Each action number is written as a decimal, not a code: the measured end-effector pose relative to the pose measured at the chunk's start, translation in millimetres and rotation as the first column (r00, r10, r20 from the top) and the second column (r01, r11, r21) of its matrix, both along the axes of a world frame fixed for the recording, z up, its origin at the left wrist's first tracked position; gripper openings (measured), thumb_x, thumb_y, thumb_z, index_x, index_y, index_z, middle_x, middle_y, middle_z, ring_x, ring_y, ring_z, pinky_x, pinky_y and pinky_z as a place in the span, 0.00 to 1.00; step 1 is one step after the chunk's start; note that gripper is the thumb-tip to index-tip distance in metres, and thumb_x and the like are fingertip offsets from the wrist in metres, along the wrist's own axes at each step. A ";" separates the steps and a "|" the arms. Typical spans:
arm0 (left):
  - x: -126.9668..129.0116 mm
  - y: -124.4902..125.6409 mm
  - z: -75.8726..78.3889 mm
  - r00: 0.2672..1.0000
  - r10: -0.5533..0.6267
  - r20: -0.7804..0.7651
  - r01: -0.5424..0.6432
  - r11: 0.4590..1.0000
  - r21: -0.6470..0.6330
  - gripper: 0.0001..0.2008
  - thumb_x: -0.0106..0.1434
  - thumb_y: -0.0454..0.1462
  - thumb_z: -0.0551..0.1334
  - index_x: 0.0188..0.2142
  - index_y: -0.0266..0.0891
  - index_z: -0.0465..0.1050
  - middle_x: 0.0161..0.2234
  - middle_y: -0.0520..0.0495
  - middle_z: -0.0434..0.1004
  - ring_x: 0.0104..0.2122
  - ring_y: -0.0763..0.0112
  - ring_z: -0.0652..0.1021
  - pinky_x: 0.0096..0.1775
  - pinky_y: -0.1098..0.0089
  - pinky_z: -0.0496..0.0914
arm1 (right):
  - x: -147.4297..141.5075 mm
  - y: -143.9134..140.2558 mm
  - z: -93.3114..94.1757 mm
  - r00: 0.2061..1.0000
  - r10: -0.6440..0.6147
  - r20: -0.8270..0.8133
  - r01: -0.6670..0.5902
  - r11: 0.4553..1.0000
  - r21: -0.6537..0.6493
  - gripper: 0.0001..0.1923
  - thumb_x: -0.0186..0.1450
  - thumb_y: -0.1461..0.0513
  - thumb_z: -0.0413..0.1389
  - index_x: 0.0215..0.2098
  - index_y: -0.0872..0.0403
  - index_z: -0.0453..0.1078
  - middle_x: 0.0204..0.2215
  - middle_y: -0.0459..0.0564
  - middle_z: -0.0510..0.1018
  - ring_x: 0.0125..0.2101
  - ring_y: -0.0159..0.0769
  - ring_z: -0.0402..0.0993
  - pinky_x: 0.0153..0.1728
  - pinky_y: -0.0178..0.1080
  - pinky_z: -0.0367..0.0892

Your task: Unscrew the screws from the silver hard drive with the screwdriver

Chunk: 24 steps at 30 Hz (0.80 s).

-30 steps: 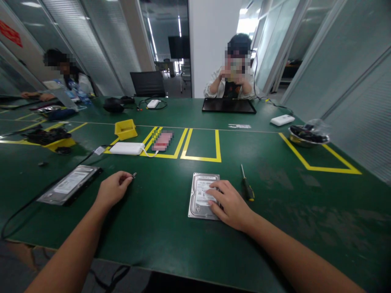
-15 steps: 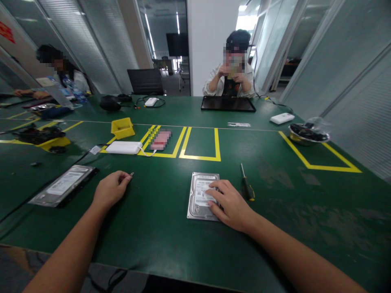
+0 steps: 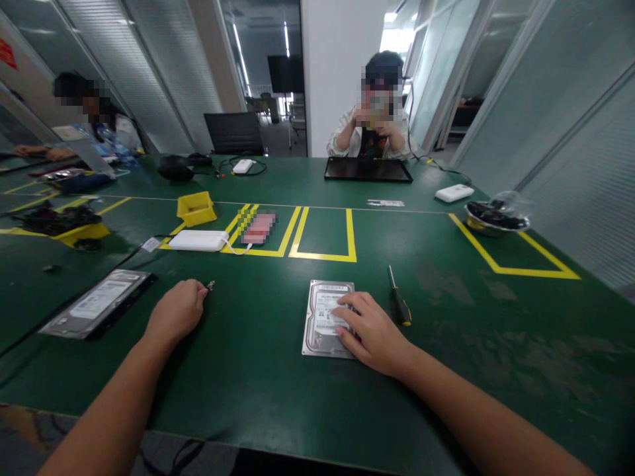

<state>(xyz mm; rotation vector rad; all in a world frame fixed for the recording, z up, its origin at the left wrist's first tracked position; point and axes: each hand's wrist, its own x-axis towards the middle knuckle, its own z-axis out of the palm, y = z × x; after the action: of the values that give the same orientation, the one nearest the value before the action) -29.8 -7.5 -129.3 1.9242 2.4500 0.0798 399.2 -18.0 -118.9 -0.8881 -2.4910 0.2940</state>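
Observation:
My right hand lies over the right side of a hard drive, its fingers spread across the white label. The drive rests flat on the green table, label up. Right of that hand lies a screwdriver with a black and yellow handle. My left hand is closed on the table, thumb and fingers drawn together. Tiny silvery pieces, apparently screws, are at its fingertips; whether any are pinched is hidden. Left of this hand is another drive with a white label, a black cable passing beside it.
Yellow tape marks boxes on the table. Beyond my left hand are a white power bank, a blurred pink phone and a yellow bin. A metal bowl holds dark parts at right. Two people sit around the table.
My left hand has drawn slightly back from the tiny silvery pieces, which now show more clearly beside the fingertips. My right hand stays on the hard drive. The view has shifted slightly.

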 end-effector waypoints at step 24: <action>109.3 -2.0 55.2 0.894 -0.365 0.259 0.181 0.823 0.538 0.12 0.64 0.43 0.58 0.42 0.38 0.72 0.33 0.49 0.78 0.31 0.68 0.77 0.37 0.71 0.69 | 4.7 -16.6 9.9 0.979 0.040 0.198 -0.045 0.999 0.017 0.38 0.63 0.47 0.57 0.64 0.62 0.61 0.62 0.64 0.63 0.60 0.58 0.56 0.61 0.57 0.55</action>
<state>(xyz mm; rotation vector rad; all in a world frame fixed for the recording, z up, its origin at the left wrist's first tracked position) 79.5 -9.5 -74.1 2.1807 2.0118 1.0583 404.0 -34.6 -109.0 -0.8949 -2.6932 0.2006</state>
